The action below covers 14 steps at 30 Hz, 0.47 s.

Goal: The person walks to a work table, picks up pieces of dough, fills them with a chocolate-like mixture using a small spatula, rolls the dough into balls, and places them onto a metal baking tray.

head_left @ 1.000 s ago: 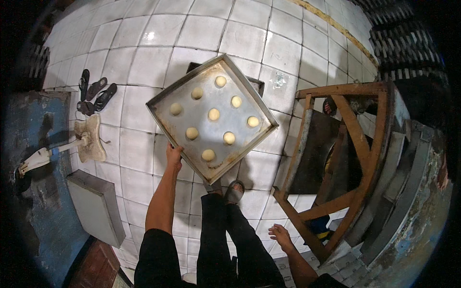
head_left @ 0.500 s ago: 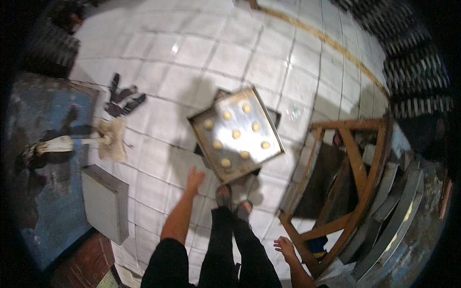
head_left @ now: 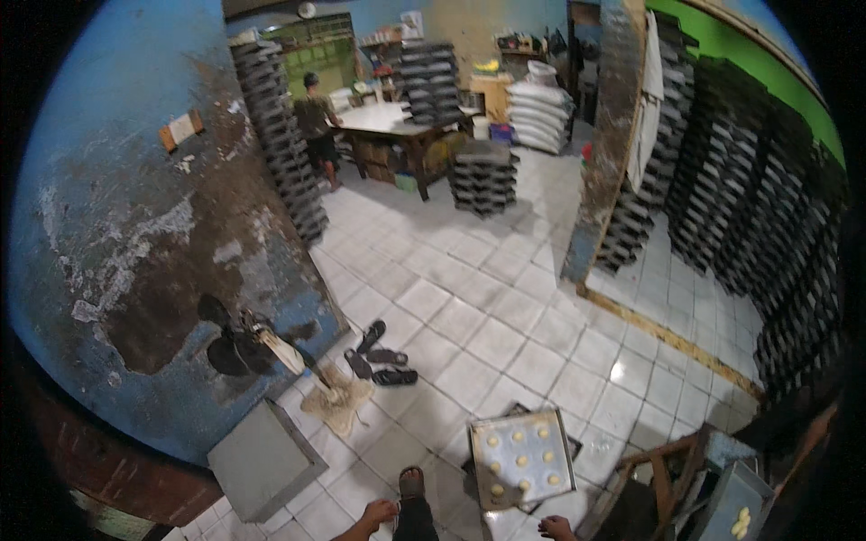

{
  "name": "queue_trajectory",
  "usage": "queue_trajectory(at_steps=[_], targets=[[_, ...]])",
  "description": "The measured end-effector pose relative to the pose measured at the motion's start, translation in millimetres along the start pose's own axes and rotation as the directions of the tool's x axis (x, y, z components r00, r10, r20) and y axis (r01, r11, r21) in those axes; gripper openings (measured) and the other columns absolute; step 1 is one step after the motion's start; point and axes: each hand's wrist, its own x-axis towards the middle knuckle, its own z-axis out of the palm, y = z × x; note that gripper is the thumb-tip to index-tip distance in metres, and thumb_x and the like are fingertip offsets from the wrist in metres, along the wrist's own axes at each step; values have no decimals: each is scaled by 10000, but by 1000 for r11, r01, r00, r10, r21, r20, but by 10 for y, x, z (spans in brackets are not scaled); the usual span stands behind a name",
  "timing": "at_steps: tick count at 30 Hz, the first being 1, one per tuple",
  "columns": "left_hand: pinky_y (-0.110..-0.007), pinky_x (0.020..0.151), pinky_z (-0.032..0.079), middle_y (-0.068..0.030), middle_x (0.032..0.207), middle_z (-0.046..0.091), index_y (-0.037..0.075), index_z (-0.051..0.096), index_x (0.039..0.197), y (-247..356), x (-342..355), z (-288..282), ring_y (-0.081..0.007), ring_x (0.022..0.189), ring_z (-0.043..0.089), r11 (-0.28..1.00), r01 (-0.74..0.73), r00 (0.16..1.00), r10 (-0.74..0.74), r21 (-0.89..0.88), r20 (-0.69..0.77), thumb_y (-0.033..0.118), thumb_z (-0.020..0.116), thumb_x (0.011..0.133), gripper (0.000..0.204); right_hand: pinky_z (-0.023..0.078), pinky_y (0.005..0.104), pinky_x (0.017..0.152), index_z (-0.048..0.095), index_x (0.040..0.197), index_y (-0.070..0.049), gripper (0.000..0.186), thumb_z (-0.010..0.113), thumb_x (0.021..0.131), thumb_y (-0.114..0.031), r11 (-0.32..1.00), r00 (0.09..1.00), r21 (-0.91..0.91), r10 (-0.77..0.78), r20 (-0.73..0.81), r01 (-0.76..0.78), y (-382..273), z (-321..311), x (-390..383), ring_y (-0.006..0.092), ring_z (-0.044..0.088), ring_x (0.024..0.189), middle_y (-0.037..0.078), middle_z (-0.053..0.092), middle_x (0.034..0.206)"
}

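Observation:
A square metal tray [head_left: 532, 421] with several round, pale dough pieces [head_left: 521, 461] rests low on the floor tiles, over a dark support whose corners show beneath it. My left hand [head_left: 381, 513] hangs to the left of the tray, beside my sandalled foot, apart from it and holding nothing, with the fingers loosely extended. Just below the tray's front edge is my right hand [head_left: 556, 527], fingers apart and nothing in them; its wrist is cut off by the picture's lower edge. Neither hand appears to touch the tray.
Several dark sandals [head_left: 383, 357], a cloth [head_left: 336, 399] and a grey metal box [head_left: 267, 462] lie to the left. At right stand a wooden frame [head_left: 666, 478] and a tray with yellowish pieces [head_left: 741, 523]. Stacked dark trays [head_left: 484, 178], a worktable [head_left: 383, 117] and another person [head_left: 317, 126] are farther off.
My view has lifted from the floor to the room, so the tray now sits lower and to the right. Both hands still hold nothing.

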Motion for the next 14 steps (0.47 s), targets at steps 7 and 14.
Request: queue_trajectory(at_steps=[7,14], targets=[[-404,668,546,-58,877,670,96,630,1098,1660,914,-502,-250,803,668,742,-75,989,142,667,-47,299,527,969,262,597,410,663,644,1110,26,325,673,913,-231,766,830,-347,-552,78,542,-599,619,891,263,711,794,147,718,930],[-314,650,530,-83,959,667,72,620,1193,3729,1616,-419,-177,828,661,931,-352,926,330,99,185,311,658,942,349,604,377,638,637,1153,60,433,770,849,-218,998,998,14,54,-29,-54,-2073,1842,521,261,728,809,145,724,913]])
